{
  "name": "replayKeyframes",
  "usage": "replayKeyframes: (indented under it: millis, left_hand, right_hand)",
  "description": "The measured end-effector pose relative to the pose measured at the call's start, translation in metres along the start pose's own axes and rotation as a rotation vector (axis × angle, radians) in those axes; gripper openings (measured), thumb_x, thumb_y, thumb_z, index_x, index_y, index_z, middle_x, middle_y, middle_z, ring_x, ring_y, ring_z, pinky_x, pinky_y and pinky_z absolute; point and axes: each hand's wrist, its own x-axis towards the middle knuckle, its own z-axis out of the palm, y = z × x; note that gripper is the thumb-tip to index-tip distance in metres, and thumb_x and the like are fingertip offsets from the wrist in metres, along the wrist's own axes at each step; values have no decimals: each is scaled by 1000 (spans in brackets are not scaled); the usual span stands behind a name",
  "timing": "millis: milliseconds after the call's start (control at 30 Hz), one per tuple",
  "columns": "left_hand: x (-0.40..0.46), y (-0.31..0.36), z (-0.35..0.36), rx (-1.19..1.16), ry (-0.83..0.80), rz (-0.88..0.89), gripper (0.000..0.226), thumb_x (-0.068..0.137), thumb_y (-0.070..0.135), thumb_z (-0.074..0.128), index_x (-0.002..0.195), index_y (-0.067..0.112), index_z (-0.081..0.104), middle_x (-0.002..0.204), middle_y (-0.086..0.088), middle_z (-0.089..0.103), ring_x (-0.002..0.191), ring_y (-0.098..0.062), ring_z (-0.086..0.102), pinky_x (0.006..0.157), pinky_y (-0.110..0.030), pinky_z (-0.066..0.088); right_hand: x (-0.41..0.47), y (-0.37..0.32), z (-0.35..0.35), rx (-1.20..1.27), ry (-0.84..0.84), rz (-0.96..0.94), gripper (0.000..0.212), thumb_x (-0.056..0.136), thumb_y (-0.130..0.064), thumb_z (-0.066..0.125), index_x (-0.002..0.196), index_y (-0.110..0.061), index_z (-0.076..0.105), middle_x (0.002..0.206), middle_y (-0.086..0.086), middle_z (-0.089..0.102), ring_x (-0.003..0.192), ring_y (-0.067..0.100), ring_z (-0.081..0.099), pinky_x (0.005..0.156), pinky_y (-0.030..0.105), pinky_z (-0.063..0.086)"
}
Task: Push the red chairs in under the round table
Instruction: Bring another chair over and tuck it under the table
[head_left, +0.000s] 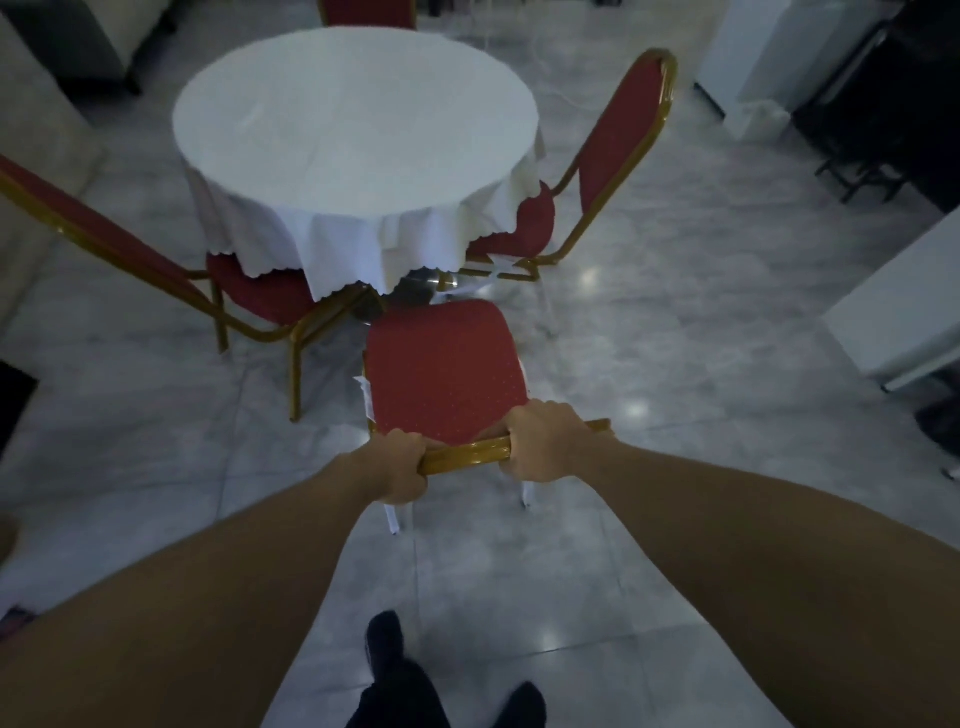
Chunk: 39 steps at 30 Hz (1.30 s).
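A round table under a white cloth stands ahead of me. The near red chair with a gold frame faces it, its seat just short of the hanging cloth. My left hand and my right hand both grip the gold top rail of its backrest. A left red chair and a right red chair have their seats partly under the cloth. The back of a far red chair shows beyond the table.
The floor is glossy grey marble tile. White-covered furniture stands at the right, with dark stands behind it. A pale wall or pillar lies at the left. My dark shoes show below.
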Motion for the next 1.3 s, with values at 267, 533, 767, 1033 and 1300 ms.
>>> replayKeyframes:
  millis: [267, 533, 767, 1033, 1300]
  left_hand:
    - [28, 2, -14, -115, 3, -60, 60, 80, 3, 52, 127, 39, 61, 93, 1, 64, 92, -24, 62, 71, -30, 46]
    - [96, -28, -75, -124, 72, -71, 53, 81, 5, 53, 122, 36, 64, 87, 4, 64, 87, -22, 62, 73, -33, 49]
    - [141, -53, -125, -131, 42, -95, 55, 79, -1, 50, 120, 32, 65, 78, 9, 57, 86, -23, 64, 70, -31, 47]
    - [177, -62, -159, -182, -37, -94, 67, 77, -2, 48, 133, 34, 60, 83, 7, 57, 88, -26, 65, 68, -32, 51]
    - [180, -61, -165, -173, -41, -151, 80, 80, -2, 50, 148, 41, 44, 110, -2, 64, 100, -25, 63, 83, -37, 57]
  right_hand:
    - [25, 24, -22, -57, -21, -104, 41, 91, -37, 62, 126, -52, 74, 102, -2, 78, 90, 24, 70, 79, 34, 52]
    - [111, 47, -74, -67, -32, -116, 41, 93, -41, 63, 130, -55, 71, 102, -5, 77, 88, 20, 67, 84, 35, 55]
    - [176, 57, -110, -71, -52, -119, 40, 94, -42, 61, 132, -49, 72, 107, -1, 76, 99, 25, 68, 84, 34, 49]
    - [217, 75, -132, -91, -69, -87, 41, 93, -46, 60, 131, -53, 71, 102, -4, 74, 89, 22, 64, 87, 39, 59]
    - [228, 80, -136, -88, -84, -197, 45, 90, -46, 58, 133, -55, 68, 97, -7, 74, 88, 19, 66, 82, 35, 54]
